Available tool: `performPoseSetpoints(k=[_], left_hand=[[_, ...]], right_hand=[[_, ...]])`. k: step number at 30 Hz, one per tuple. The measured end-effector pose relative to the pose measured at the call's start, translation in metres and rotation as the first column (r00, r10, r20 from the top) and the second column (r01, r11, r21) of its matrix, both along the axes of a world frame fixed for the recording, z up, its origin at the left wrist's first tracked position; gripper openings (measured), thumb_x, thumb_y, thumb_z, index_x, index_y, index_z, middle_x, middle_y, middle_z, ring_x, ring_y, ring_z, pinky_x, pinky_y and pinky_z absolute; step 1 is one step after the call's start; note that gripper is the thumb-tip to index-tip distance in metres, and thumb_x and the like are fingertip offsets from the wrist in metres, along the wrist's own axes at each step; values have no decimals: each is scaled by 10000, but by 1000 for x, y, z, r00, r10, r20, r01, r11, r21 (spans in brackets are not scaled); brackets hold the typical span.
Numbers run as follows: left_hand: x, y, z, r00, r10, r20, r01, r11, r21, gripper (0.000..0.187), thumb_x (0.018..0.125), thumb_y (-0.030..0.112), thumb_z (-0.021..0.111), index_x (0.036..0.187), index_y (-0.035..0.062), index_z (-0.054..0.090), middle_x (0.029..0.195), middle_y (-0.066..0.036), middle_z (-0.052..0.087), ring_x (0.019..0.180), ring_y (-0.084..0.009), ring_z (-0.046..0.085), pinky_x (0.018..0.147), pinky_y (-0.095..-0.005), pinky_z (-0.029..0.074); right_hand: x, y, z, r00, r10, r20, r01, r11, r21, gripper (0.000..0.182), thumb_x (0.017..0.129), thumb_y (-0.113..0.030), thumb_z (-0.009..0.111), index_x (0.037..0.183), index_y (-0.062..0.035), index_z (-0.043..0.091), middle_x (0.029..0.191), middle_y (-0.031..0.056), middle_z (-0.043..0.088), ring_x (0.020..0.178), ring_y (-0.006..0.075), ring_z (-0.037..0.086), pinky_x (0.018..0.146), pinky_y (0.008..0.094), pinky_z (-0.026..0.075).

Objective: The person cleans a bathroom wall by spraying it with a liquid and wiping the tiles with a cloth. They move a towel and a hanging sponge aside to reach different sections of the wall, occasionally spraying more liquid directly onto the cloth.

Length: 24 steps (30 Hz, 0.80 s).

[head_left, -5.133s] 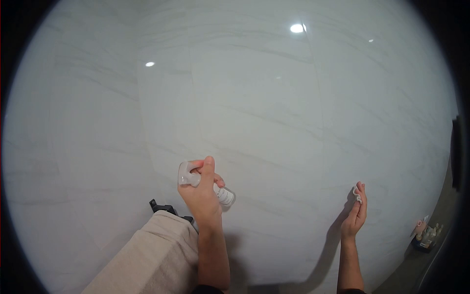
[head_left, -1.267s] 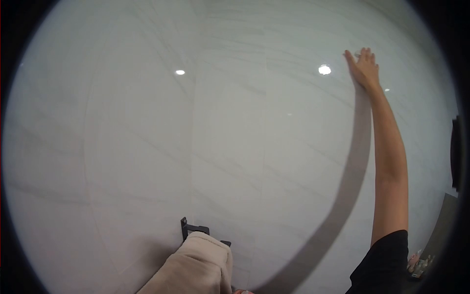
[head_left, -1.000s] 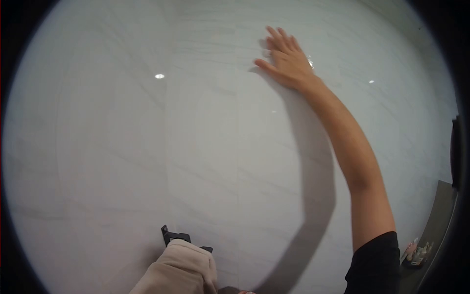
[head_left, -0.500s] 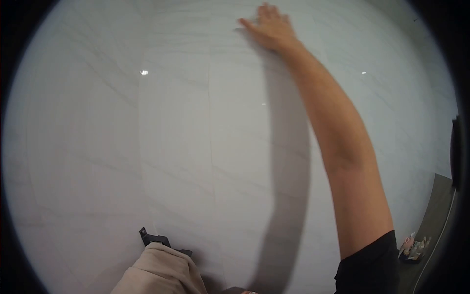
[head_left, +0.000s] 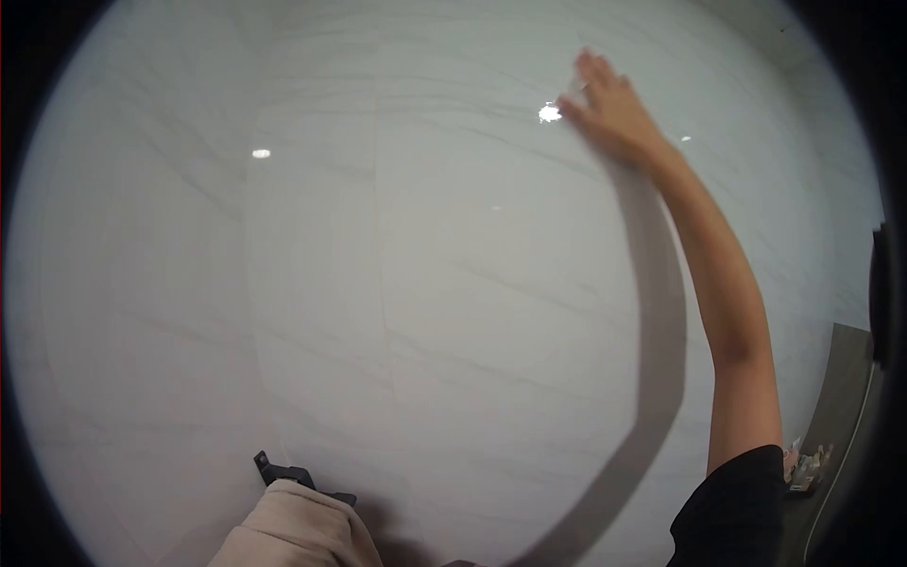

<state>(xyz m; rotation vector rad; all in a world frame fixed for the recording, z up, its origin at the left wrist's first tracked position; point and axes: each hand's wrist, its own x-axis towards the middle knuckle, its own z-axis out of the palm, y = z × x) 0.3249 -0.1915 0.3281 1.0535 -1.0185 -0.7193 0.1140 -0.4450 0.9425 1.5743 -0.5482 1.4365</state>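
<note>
My right hand (head_left: 616,121) reaches high against a pale, marble-patterned wall (head_left: 491,302), its back toward me. The fingers are stretched out and the thumb stands apart on the left. Nothing shows in the hand, though the palm side is hidden and the fingers are slightly blurred. A bright light reflection lies on the glossy surface beside the thumb. The bare forearm runs down to a black sleeve (head_left: 732,510), and its shadow falls on the wall to the left. My left hand is outside the picture.
A beige towel (head_left: 293,529) hangs from a black wall-mounted holder (head_left: 283,471) at the lower left. On the right edge are a dark grey panel (head_left: 844,373), a black object (head_left: 880,293) and several small items (head_left: 806,470), partly behind the sleeve.
My right hand has moved to the right and lower along the wall, fingers still stretched out. The view has shifted slightly, and a bright reflection now shows beside the thumb.
</note>
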Motion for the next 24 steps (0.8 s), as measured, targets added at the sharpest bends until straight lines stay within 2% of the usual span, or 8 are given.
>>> performPoseSetpoints(k=[4, 7, 10, 12, 14, 15, 17, 24], left_hand=[[-6, -4, 1, 1000, -9, -3, 9, 1000, 5, 254, 952, 251, 659, 1088, 51, 582, 907, -24, 581, 786, -153, 556, 725, -356, 466], [-11, -2, 3, 1000, -12, -3, 12, 1000, 13, 258, 953, 254, 659, 1092, 50, 583, 910, -25, 582, 789, -154, 556, 727, -357, 466], [-16, -2, 4, 1000, -14, 3, 14, 1000, 3, 263, 954, 258, 659, 1095, 50, 584, 913, -25, 582, 792, -155, 556, 730, -358, 466], [-18, -1, 3, 1000, -14, 5, 14, 1000, 0, 266, 954, 260, 659, 1097, 49, 585, 915, -26, 583, 795, -156, 556, 732, -359, 466], [-18, 0, 3, 1000, -12, 11, 12, 1000, -3, 268, 955, 262, 659, 1100, 49, 585, 917, -26, 584, 797, -157, 556, 733, -359, 466], [-18, 1, 3, 1000, -11, 12, 11, 1000, -2, 270, 955, 263, 659, 1101, 48, 585, 918, -26, 584, 798, -157, 556, 734, -360, 466], [-19, 1, 3, 1000, -9, 14, 9, 1000, -5, 273, 956, 266, 659, 1103, 48, 586, 920, -27, 584, 800, -158, 556, 736, -360, 467], [-22, -1, 0, 1000, -14, 8, 14, 1000, 6, 283, 958, 273, 659, 1111, 46, 588, 928, -28, 586, 808, -160, 557, 742, -363, 467]], right_hand=[[38, 54, -154, 861, 43, -506, -75, 996, -42, 942, 899, -659, 559, 1551, -35, 290, 1634, 152, 262, 1506, 336, 252, 1222, 535, 174], [40, 69, -180, 859, 39, -510, -59, 998, -24, 917, 923, -668, 509, 1550, -36, 289, 1626, 148, 276, 1492, 332, 279, 1216, 526, 206], [42, 47, -138, 937, 26, -347, -62, 994, -93, 886, 949, -653, 475, 1538, -10, 314, 1628, 143, 272, 1500, 338, 253, 1220, 521, 195], [31, 22, -78, 994, -14, -106, -4, 987, -163, 869, 963, -639, 462, 1521, 17, 344, 1631, 144, 266, 1509, 346, 216, 1225, 516, 175], [16, 9, -21, 986, -39, 164, 55, 994, -93, 876, 963, -648, 449, 1508, 33, 363, 1631, 152, 262, 1511, 351, 199, 1228, 516, 158], [11, 9, -2, 985, -34, 168, 50, 994, -97, 876, 963, -648, 449, 1508, 33, 363, 1631, 152, 262, 1511, 351, 199, 1228, 516, 158], [4, 16, 26, 968, 16, 249, -44, 993, 109, 895, 957, -672, 426, 1514, 24, 357, 1630, 163, 259, 1512, 349, 203, 1227, 521, 154], [53, 34, 50, 976, 67, 206, -92, 989, 114, 932, 929, -721, 413, 1552, -37, 301, 1637, 172, 241, 1537, 346, 138, 1228, 540, 127]])
